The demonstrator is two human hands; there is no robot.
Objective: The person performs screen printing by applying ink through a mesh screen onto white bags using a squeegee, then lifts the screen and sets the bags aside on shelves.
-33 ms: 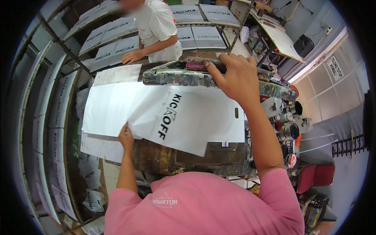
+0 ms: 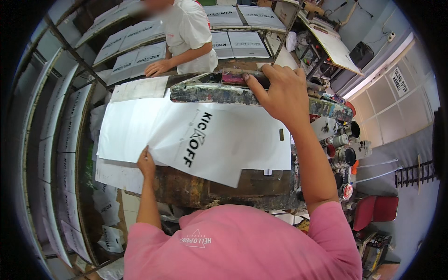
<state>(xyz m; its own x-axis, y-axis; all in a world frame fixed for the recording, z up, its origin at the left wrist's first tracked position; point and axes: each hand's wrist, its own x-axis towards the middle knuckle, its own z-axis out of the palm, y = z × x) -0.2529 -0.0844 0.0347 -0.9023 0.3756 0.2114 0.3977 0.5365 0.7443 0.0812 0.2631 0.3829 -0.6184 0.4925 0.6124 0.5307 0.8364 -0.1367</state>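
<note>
My left hand (image 2: 146,163) pinches the near edge of a white plastic bag (image 2: 217,154) with black printing, pulling a fold into it. That bag is tilted, its near corner lifted over the dark stained board (image 2: 186,186). Under it and to the left, other white bags (image 2: 126,130) lie flat; one by the right edge shows a die-cut handle slot. My right hand (image 2: 284,93) is closed over the near bar of a raised, ink-crusted screen-printing frame (image 2: 214,93), the thumb beside a pink-stained block (image 2: 233,78). The underside of its fingers is hidden.
Ink cans (image 2: 344,156) crowd the table's right side. A person (image 2: 189,37) in a white shirt stands across the table, a hand on a surface. Racks (image 2: 70,116) with printed bags rise at left and behind. A red chair (image 2: 375,211) is at right.
My left hand has shifted slightly left and drawn the printed bag with it. My right hand and the frame have stayed in place.
</note>
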